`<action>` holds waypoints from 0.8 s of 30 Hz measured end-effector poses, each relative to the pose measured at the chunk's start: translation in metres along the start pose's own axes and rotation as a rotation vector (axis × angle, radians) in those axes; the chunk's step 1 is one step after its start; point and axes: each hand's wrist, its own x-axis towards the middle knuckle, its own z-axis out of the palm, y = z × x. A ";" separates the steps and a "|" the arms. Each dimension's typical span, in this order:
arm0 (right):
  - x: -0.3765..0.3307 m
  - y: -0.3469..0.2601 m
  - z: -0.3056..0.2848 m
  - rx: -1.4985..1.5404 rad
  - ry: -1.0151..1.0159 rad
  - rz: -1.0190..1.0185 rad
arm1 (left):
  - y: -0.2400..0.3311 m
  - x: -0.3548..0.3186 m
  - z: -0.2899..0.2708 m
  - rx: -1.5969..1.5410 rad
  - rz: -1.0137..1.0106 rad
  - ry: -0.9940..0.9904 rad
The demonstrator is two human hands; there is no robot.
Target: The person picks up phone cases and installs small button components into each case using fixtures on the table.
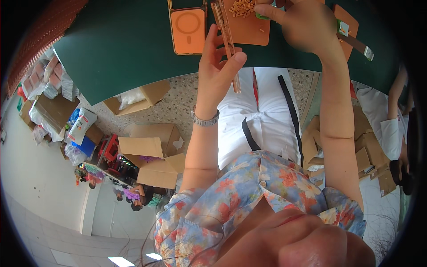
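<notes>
At twelve o'clock in the head view I see the left hand raised over the edge of a dark green table, its fingers and thumb clamped on a slim orange phone case held edge-on, nearly upright and leaning slightly to the right. A metal watch sits on that wrist. Just toward one o'clock, the right hand has its fingertips pinched together on a small green piece, right beside a pile of small orange parts lying on an orange flat tray. At eleven o'clock from the held case, a second orange phone case lies flat on the table, back side up, with a ring mark showing. Toward two o'clock, a brown strap with a metal end hangs just past the right wrist, over another orange piece. Below the table, at nine o'clock, open cardboard boxes stand on a speckled floor. At three o'clock another person's sleeve shows near the rim. My own floral blouse fills six o'clock.
</notes>
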 end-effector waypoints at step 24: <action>-0.010 0.028 0.015 0.395 0.136 0.132 | -0.006 0.042 0.021 0.015 -0.099 -0.236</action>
